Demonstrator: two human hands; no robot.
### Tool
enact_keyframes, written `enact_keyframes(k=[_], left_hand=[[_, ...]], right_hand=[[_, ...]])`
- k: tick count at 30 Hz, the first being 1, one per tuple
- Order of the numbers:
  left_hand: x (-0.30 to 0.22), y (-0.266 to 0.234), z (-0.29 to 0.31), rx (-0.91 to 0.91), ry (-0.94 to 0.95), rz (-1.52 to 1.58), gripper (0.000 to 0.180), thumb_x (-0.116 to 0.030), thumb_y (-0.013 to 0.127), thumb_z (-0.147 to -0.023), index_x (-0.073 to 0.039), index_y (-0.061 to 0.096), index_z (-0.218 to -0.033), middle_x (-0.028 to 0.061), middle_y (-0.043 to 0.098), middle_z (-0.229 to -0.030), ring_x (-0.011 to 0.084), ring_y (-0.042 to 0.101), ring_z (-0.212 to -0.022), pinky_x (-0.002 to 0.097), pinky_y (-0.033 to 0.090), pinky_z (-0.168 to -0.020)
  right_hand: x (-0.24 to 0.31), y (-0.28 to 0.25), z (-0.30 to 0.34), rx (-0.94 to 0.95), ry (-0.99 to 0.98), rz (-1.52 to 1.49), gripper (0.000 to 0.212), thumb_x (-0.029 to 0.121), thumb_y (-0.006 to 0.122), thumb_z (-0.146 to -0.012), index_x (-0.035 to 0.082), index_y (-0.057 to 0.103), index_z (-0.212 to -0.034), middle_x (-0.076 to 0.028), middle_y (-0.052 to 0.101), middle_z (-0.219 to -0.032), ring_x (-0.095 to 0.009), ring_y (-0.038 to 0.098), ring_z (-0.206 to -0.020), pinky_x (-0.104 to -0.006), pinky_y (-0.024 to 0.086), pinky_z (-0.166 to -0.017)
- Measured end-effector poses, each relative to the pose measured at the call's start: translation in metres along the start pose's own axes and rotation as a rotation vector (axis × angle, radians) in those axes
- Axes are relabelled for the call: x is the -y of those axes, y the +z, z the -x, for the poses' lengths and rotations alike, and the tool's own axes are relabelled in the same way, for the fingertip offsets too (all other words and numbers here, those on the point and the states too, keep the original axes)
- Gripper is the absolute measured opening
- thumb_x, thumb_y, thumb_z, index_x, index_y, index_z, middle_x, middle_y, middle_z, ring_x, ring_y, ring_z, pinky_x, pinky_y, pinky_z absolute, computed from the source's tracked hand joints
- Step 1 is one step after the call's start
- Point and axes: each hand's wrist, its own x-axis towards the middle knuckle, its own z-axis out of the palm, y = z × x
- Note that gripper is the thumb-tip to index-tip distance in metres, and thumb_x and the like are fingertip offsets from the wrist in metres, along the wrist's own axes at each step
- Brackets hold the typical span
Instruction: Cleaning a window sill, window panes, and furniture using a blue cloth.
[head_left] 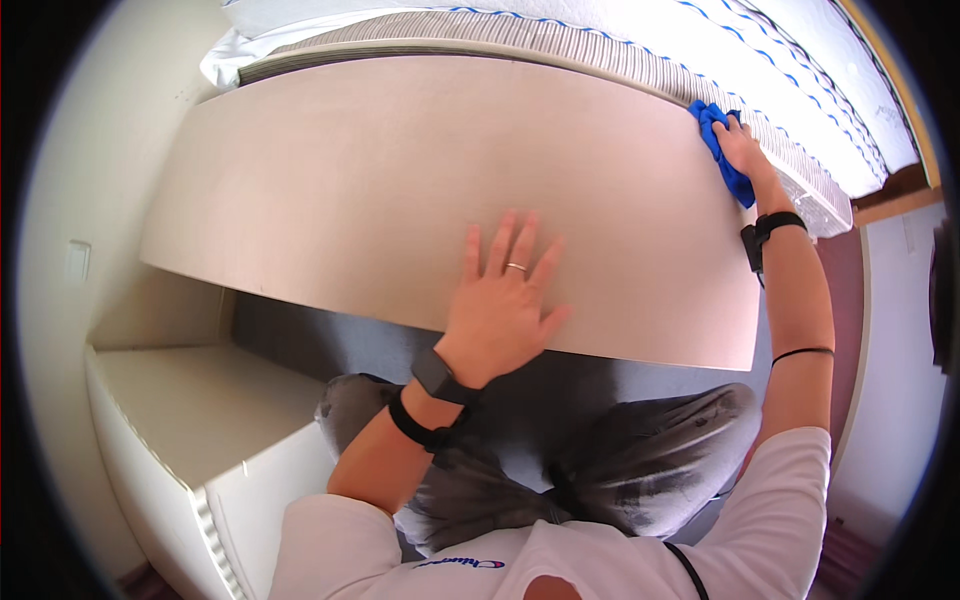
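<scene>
A wide pale wooden board stretches across in front of me, in front of a mattress. My left hand lies flat on the board near its lower edge, fingers spread, holding nothing. My right hand reaches to the board's far right top corner and presses a blue cloth against the edge there. Both wrists carry dark bands, and a watch sits on the left one.
A striped mattress with white, blue-stitched bedding lies behind the board. A white cabinet stands at lower left. Grey carpet shows under the board. My knees in grey trousers are below.
</scene>
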Motion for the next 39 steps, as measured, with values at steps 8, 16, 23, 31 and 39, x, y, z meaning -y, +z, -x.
enact_keyframes(k=[8,16,23,31,39], left_hand=[[-0.012,0.066,-0.067,-0.021,0.136,0.134,0.067,-0.046,0.064,-0.091,-0.011,0.048,-0.146,0.0198,0.034,-0.157,0.0373,0.028,-0.147,0.0665,0.019,-0.116],[-0.019,0.113,-0.1,0.048,0.197,0.109,0.067,-0.048,0.061,-0.091,-0.011,0.048,-0.145,0.0209,0.034,-0.157,0.0397,0.026,-0.147,0.0661,0.02,-0.115],[-0.043,0.142,-0.138,0.07,0.228,0.154,0.067,-0.046,0.064,-0.09,-0.011,0.048,-0.145,0.0213,0.035,-0.156,0.0403,0.027,-0.146,0.0653,0.018,-0.116],[-0.029,0.112,-0.115,0.019,0.211,0.102,0.063,-0.044,0.065,-0.091,-0.012,0.051,-0.142,0.0166,0.044,-0.152,0.0343,0.035,-0.144,0.0567,0.024,-0.118],[0.033,0.02,-0.029,0.003,0.049,0.01,0.056,-0.041,0.06,-0.097,-0.013,0.049,-0.144,0.0139,0.041,-0.154,0.032,0.034,-0.145,0.0512,0.022,-0.121]], right_hand=[[-0.047,0.057,-0.03,0.123,0.198,-0.112,0.066,0.052,0.029,-0.099,0.022,0.027,-0.158,-0.023,0.02,-0.164,-0.051,0.009,-0.15,-0.0636,0.013,-0.12],[-0.01,0.087,-0.029,0.039,0.427,-0.397,0.076,0.063,0.036,-0.093,0.03,0.02,-0.161,-0.032,0.015,-0.162,-0.057,0.013,-0.147,-0.0643,0.013,-0.119],[-0.034,0.111,-0.03,-0.127,0.434,-0.344,0.051,0.052,0.032,-0.102,0.035,0.044,-0.148,-0.014,0.024,-0.165,-0.052,0.021,-0.146,-0.0565,0.017,-0.122],[0.009,0.069,-0.015,0.038,0.308,-0.264,0.076,0.061,0.038,-0.097,0.02,0.025,-0.159,-0.024,0.023,-0.163,-0.045,0.019,-0.15,-0.0537,0.02,-0.122],[0.084,0.028,0.003,-0.005,0.134,-0.319,0.087,0.07,0.041,-0.092,0.014,0.029,-0.158,-0.03,0.021,-0.161,-0.054,0.023,-0.146,-0.0599,0.022,-0.119]])
